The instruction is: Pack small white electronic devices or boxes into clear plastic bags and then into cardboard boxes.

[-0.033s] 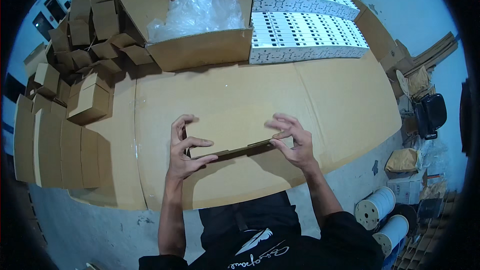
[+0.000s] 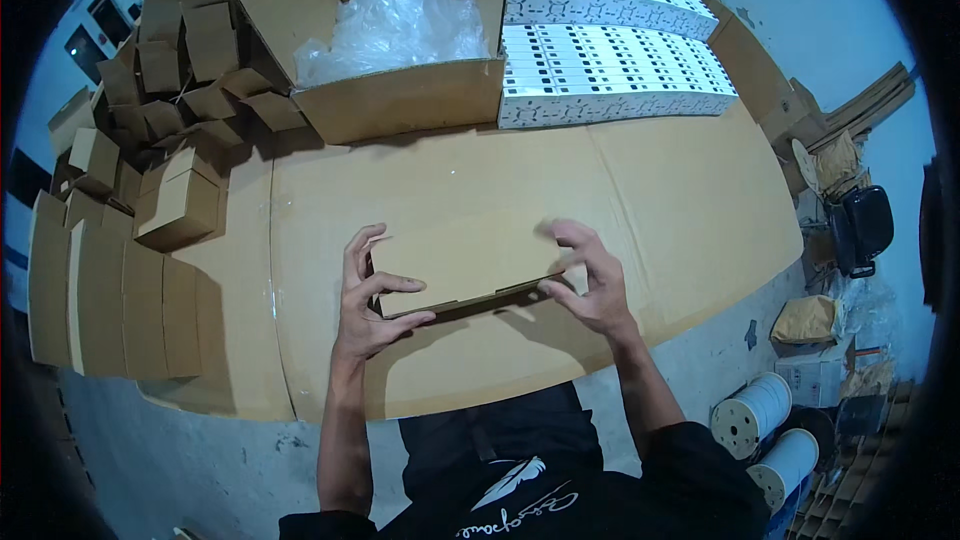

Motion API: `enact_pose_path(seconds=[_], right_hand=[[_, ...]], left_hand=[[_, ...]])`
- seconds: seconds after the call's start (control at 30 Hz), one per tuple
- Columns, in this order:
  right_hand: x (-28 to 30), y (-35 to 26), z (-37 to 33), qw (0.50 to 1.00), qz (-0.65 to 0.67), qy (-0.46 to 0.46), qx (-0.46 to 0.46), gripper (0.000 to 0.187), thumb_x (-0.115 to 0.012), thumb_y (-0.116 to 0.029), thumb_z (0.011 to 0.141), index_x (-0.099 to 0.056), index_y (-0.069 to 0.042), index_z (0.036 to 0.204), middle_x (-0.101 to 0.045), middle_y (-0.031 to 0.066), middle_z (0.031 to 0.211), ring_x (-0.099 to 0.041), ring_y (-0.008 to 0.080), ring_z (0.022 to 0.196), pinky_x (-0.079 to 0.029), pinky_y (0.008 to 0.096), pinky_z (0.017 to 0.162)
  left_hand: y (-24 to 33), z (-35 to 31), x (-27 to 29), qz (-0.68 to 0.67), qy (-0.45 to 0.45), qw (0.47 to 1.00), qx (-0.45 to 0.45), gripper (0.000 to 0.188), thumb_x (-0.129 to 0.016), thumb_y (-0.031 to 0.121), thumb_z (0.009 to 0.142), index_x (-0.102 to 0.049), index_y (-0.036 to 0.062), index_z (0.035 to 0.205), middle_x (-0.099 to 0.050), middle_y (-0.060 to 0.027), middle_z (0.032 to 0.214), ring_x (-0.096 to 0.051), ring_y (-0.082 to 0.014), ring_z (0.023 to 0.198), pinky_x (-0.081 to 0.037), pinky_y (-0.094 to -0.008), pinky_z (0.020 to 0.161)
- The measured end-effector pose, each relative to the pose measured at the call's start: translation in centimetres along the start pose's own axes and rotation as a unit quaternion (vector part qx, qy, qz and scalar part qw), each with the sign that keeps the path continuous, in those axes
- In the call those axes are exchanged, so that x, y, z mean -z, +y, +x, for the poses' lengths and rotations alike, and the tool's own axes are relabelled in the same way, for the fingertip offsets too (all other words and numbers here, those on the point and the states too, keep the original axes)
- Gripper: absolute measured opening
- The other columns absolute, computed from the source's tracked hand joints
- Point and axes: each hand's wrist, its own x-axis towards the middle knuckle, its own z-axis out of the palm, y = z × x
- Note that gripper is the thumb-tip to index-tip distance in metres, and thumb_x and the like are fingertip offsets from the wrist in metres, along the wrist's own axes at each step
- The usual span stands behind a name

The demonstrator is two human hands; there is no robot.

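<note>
A flat brown cardboard box [image 2: 465,258] lies between my hands above the cardboard-covered table, its near edge slightly tilted up to the right. My left hand [image 2: 366,302] grips its left end, with the thumb along the near edge and the fingers over the top and left side. At the right end, my right hand [image 2: 598,285] holds the near corner, its thumb against the near edge and its index finger curled over the top. The other right fingertips are raised and smeared by motion.
Cardboard [image 2: 700,200] covers the table. Behind stands a large open carton [image 2: 400,100] with clear plastic bags [image 2: 410,25]. Stacked white boxes [image 2: 620,105] are at back right. Brown cartons [image 2: 180,200] pile up at left. Cable spools [image 2: 750,415] stand on the floor at right.
My right fingers have shifted slightly, with the index finger and thumb a little further apart at the corner. My left hand and the box stay nearly in place.
</note>
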Motion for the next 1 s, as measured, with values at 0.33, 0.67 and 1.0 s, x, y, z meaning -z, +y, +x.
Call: enact_pose_path(seconds=[0.33,0.67,1.0], right_hand=[[-0.1,2.6,0.5,0.963,0.221,-0.054,-0.146,0.078,-0.094,-0.022,0.066,-0.045,-0.009,0.126,-0.037,0.0209,0.159,-0.040,0.0330,0.144,-0.036,0.0478,0.116],[1.8,5.3,-2.5,0.944,0.270,0.090,-0.167,0.077,-0.074,-0.044,0.092,-0.038,-0.003,0.146,-0.044,0.0160,0.151,-0.054,0.0292,0.128,-0.052,0.0436,0.101],[1.1,4.6,-2.0,0.937,0.277,0.100,-0.188,0.072,-0.073,-0.042,0.094,-0.042,0.000,0.143,-0.049,0.0157,0.142,-0.057,0.0263,0.123,-0.054,0.0389,0.097]], left_hand=[[-2.1,-1.5,0.3,0.028,-0.043,0.999,0.016,0.082,-0.101,0.018,0.054,-0.058,0.0129,0.123,-0.056,-0.0121,0.121,-0.049,-0.0362,0.129,-0.046,-0.0478,0.104],[-1.5,-5.7,3.5,0.089,0.175,0.975,0.103,0.077,-0.099,0.018,0.060,-0.055,0.0085,0.122,-0.050,-0.0133,0.124,-0.050,-0.0296,0.123,-0.041,-0.0439,0.111],[-1.9,-1.2,12.7,0.330,0.499,0.799,0.062,0.068,-0.093,0.013,0.068,-0.051,0.0036,0.121,-0.052,-0.0140,0.118,-0.047,-0.0342,0.117,-0.037,-0.0471,0.108]])
